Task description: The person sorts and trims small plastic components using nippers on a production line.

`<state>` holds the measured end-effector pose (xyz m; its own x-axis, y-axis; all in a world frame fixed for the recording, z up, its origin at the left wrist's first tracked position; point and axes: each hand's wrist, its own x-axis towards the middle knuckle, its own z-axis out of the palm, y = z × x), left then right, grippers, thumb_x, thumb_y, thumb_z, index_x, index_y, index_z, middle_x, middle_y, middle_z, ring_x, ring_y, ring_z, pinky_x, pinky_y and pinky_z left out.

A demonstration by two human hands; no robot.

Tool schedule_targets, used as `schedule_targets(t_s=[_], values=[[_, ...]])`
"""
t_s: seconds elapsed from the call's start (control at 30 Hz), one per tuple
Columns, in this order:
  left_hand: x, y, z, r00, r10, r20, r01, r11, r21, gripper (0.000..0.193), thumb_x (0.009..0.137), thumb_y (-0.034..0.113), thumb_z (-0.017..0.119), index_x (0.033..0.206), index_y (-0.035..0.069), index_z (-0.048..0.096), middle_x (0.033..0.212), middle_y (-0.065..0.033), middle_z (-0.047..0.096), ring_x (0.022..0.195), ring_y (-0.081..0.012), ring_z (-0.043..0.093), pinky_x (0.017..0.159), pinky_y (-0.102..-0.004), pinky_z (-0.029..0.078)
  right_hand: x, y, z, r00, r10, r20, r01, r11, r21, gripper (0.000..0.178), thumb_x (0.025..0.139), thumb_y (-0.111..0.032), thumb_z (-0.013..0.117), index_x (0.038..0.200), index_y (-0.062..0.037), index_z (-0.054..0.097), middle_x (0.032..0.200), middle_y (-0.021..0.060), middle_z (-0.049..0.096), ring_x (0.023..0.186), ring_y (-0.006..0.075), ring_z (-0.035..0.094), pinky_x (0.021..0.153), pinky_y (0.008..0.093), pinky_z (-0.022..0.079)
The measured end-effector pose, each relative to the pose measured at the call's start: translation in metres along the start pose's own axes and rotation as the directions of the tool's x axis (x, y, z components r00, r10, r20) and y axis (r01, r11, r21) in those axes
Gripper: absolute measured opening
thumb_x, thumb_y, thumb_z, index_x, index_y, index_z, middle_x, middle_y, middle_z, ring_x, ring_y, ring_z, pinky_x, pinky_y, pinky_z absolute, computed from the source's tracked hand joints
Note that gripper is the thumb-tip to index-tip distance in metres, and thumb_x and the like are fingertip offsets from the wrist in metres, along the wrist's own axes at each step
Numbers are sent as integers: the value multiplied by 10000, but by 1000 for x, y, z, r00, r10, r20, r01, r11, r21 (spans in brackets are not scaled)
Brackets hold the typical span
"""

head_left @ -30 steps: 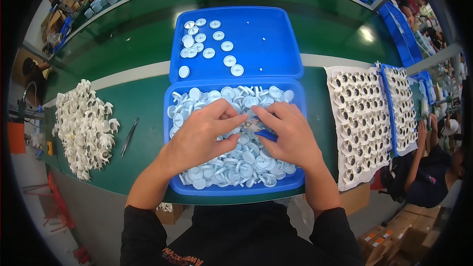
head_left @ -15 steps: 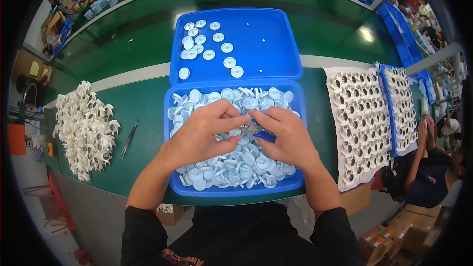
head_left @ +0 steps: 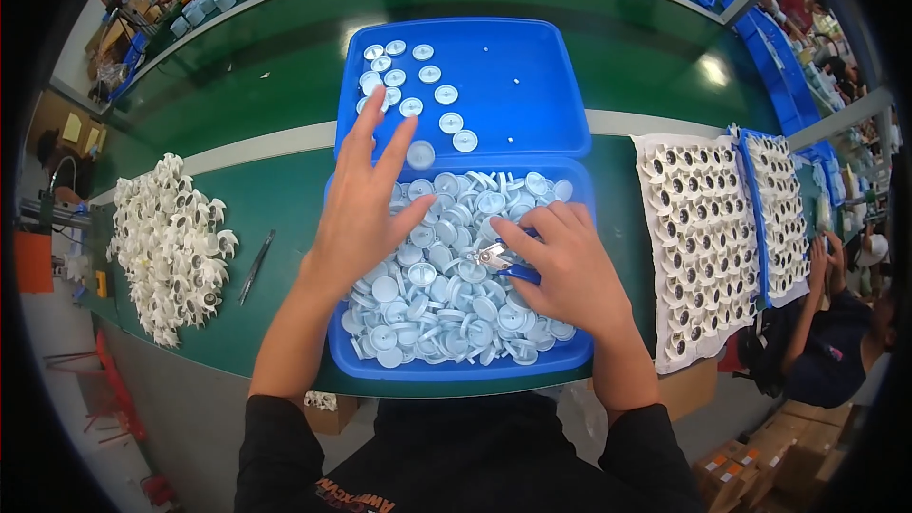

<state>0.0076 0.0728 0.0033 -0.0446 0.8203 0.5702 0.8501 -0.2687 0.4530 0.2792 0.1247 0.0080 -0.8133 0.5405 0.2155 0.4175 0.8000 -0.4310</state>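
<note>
My left hand (head_left: 356,185) reaches over the far left of the near tray, fingers spread and holding nothing. A pale blue round disc (head_left: 420,154) is beside its fingertips, over the tray rims; whether it rests or is in the air I cannot tell. My right hand (head_left: 570,261) is closed round small blue-handled nippers (head_left: 491,256), their metal jaws pointing left. Under both hands the near blue tray (head_left: 461,375) holds a heap of pale blue discs with stems (head_left: 418,323). In the far blue tray (head_left: 494,47), several discs (head_left: 429,74) lie scattered at the left.
Left on the green table are a pile of white curved parts (head_left: 171,247) and dark tweezers (head_left: 256,268). At right, white parts with dark centres stand in rows on a white cloth (head_left: 698,247) and in another blue tray (head_left: 774,209). Other people (head_left: 826,323) work nearby.
My left hand has moved from the nippers toward the far tray and its fingers have spread; a disc now shows beside them. The right hand has stayed over the heap with the nippers.
</note>
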Motion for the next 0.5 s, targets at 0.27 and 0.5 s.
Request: schedule_targets(t_s=[0.27,0.5], values=[[-18,-6,-4,869,11,494,-34,999,39,312,802,97,865,1096,40,776,1122,-100,712,1040,-314,669,882,-435,565,-2,-2,-6,999,-27,-41,22,993,-118,688,722,-119,876,1384,-112,690,1132,66,607,1118,276,587,1064,473,409],[-26,-2,9,892,-29,450,-69,978,199,168,800,50,809,956,29,750,1029,-109,722,952,-320,704,849,-439,578,-4,-15,-8,999,11,-41,-22,960,-279,767,671,-122,897,1404,-123,675,1146,68,597,1114,296,571,1074,524,391]])
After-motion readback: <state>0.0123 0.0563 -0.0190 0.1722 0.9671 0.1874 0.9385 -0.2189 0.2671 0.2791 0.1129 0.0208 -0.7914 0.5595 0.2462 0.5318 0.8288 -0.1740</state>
